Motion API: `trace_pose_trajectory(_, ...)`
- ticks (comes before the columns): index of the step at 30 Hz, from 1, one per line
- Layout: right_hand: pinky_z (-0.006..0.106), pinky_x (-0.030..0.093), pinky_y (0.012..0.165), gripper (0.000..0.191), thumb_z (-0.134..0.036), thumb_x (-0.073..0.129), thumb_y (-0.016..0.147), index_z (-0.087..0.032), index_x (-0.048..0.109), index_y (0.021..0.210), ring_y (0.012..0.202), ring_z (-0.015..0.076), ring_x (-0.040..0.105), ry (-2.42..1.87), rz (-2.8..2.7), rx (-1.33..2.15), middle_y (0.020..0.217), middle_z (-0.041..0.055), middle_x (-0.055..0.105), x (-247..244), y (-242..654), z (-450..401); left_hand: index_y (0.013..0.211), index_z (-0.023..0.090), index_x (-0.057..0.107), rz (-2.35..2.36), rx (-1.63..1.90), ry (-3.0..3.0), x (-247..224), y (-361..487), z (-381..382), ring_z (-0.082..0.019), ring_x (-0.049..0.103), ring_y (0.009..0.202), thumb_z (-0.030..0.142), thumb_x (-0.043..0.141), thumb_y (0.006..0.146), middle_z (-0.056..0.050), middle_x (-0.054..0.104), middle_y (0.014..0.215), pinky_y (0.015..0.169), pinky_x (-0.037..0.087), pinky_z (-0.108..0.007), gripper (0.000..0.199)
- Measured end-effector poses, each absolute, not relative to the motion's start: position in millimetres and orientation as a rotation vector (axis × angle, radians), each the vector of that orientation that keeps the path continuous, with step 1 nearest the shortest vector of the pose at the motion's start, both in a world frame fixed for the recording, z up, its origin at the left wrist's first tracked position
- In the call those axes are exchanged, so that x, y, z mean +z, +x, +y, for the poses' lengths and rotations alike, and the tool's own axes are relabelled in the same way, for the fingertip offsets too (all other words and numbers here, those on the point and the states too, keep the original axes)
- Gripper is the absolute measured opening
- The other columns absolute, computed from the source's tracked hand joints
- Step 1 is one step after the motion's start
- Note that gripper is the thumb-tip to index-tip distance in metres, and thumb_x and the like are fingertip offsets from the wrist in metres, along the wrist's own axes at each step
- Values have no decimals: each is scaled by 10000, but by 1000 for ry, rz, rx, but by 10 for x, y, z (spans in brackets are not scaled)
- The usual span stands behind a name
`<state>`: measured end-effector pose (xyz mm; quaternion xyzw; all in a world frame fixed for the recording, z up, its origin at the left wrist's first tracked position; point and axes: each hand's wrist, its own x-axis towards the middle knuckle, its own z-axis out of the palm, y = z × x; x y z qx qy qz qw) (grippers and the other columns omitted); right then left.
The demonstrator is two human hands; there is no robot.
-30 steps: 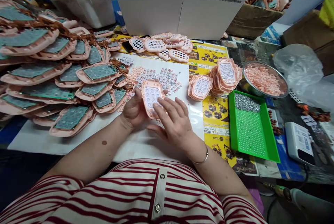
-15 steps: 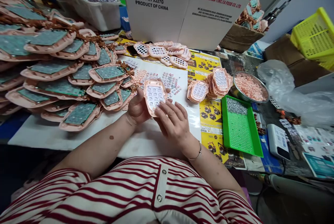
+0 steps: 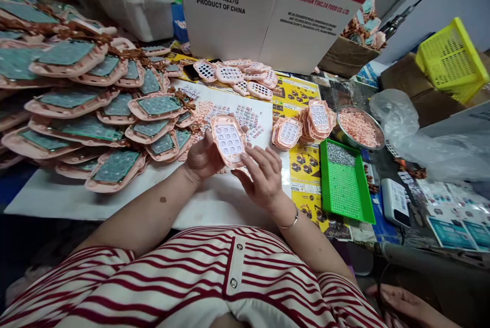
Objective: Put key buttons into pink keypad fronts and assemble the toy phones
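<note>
My left hand (image 3: 204, 157) is closed round the left side of a pink plastic shell (image 3: 228, 140) fitted with a pale keypad in rows. It is tilted above the white work sheet (image 3: 214, 200). My right hand (image 3: 264, 175) is at the shell's lower right, fingertips at its edge, with fingers outstretched and thumb apart. Behind the shell lie small printed keys (image 3: 250, 121) and loose pink bits (image 3: 204, 112). Several pink shells with round holes (image 3: 229, 75) lie farther back. To the right stand stacks of keypad-fitted shells (image 3: 288, 133).
Shells with green circuit boards (image 3: 117, 167) are piled at left. A green tray (image 3: 346, 195) of small metal parts and a steel bowl (image 3: 378, 134) of pink pieces stand right. A large carton (image 3: 245, 27) closes off the back. Another person's hand (image 3: 401, 302) shows at lower right.
My right thumb and fingers have spread, and that hand has shifted slightly right. The shell has turned a little in my left hand. Another person's hand has appeared at lower right.
</note>
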<state>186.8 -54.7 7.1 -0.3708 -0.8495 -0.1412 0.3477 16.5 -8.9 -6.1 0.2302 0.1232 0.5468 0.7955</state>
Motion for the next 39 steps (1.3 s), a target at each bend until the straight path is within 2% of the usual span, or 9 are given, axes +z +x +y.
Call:
trace_pose_trajectory(5,418,363,1138,380,-148,526,941,-268,599,1294,1185,176,642,-991,-2289,-422,1247,11,724,142,2026,-424,1396,256,519,282,1067,520,-145,167,-55,-297,629,1197,611,787,705,-102,623,1344,1011,519,-447,822)
trace_pose_trajectory(10,490,365,1070,324,-171,450,965,-212,667,1201,1144,274,635,-1559,-2188,-592,1137,79,757,215,2503,-111,1353,234,548,329,1032,564,-141,146,-37,-271,684,1053,636,779,695,-124,626,1298,870,588,-424,806)
trace_pose_trajectory(15,463,357,1020,382,-101,327,959,-166,697,1023,1023,285,612,-1839,-2303,-661,933,113,745,174,2701,59,1345,228,559,357,1029,605,-114,133,-63,-264,694,1000,634,772,703,-123,642,1248,839,600,-432,788)
trace_pose_trajectory(19,459,351,978,348,-178,341,982,-161,689,977,1001,298,574,-1850,-2419,-611,966,142,717,182,2715,37,1359,225,555,369,1049,598,-96,119,-50,-250,695,968,652,766,697,-122,642,1239,819,605,-421,815)
trace_pose_trajectory(25,465,358,947,405,-384,348,1018,-159,656,1155,1080,325,553,-1791,-2417,-587,1142,163,683,594,2500,304,1310,225,576,402,1103,567,-92,124,3,-234,691,943,657,760,697,-105,654,1193,808,601,-412,772)
trace_pose_trajectory(31,460,399,944,364,-371,474,974,-185,662,1224,1116,339,587,-1754,-2629,-285,1188,143,680,1120,1882,1655,1208,200,598,527,1282,497,-149,189,52,-171,683,819,584,768,730,-69,674,1062,751,602,-345,636)
trace_pose_trajectory(36,387,382,1070,601,-415,760,798,-139,625,1314,1292,343,524,-2101,-2479,188,1385,154,609,1105,1700,2872,1179,192,592,562,1346,429,-103,276,24,-146,668,762,529,741,789,-50,664,996,733,584,-315,537)
trace_pose_trajectory(38,375,388,1079,663,-537,649,869,-94,576,1356,1309,327,522,-2154,-2355,240,1424,188,572,988,1725,3188,1202,203,582,587,1305,413,-81,312,-7,-151,669,757,526,723,809,-60,657,1007,659,563,-279,528)
trace_pose_trajectory(39,385,407,1062,693,-596,544,914,-58,568,1350,1290,328,542,-2171,-2317,248,1406,220,577,914,1752,3309,1223,221,576,603,1245,409,-76,329,-23,-159,670,754,537,711,816,-66,653,1028,557,514,-231,533)
